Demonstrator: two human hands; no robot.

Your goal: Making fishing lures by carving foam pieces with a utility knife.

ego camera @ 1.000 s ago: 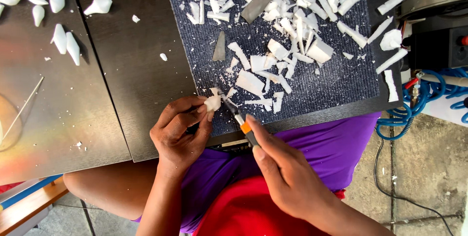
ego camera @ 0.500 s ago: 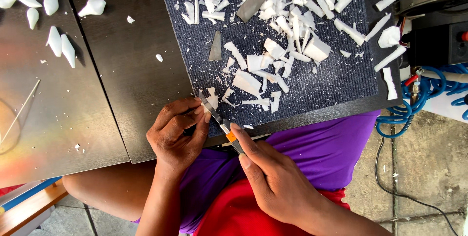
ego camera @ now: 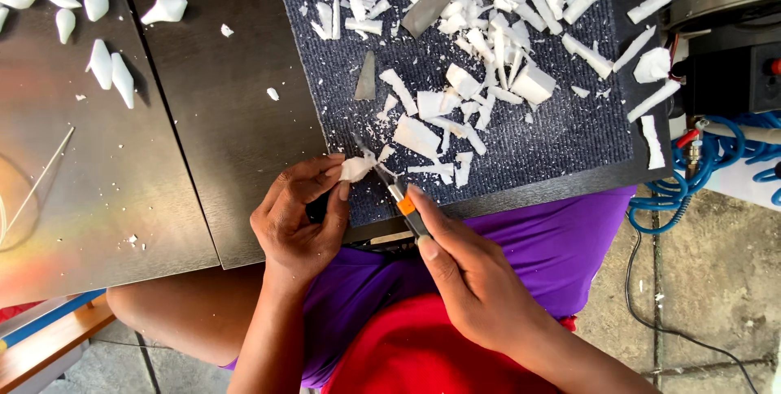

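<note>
The left hand (ego camera: 297, 219) pinches a small white piece (ego camera: 356, 168) between thumb and fingertips, closed tight on it at the near edge of the dark ribbed mat (ego camera: 561, 150). From the palm, the piece lies at about 1 o'clock, poking out past the fingertips.

The right hand (ego camera: 476, 276) is wrapped around a small knife (ego camera: 403, 205) with a grey and orange handle. The knife's long axis runs from about 4 o'clock at the hand up to 10 o'clock at the tip, so the blade points straight toward the white piece. The tip meets the piece's right side, or sits just beside it; the blade is too thin here to tell whether it is cutting in. Both hands are close to the piece, but the left one has it outright and the right reaches it only through the blade.

Nothing here is a true container. The mat serves as a catch-all: it bears a heap of white shavings and offcuts (ego camera: 480, 60), thickest toward 12 and 1 o'clock from the hands, with a few grey flat scraps (ego camera: 425, 10) among them. Over on the shiny tabletop (ego camera: 98, 190), at about 10 o'clock and well apart from the hands, lie several smooth, pointed white shapes (ego camera: 110, 75). A coiled blue hose (ego camera: 716, 166) hangs off the table at 3 o'clock.
</note>
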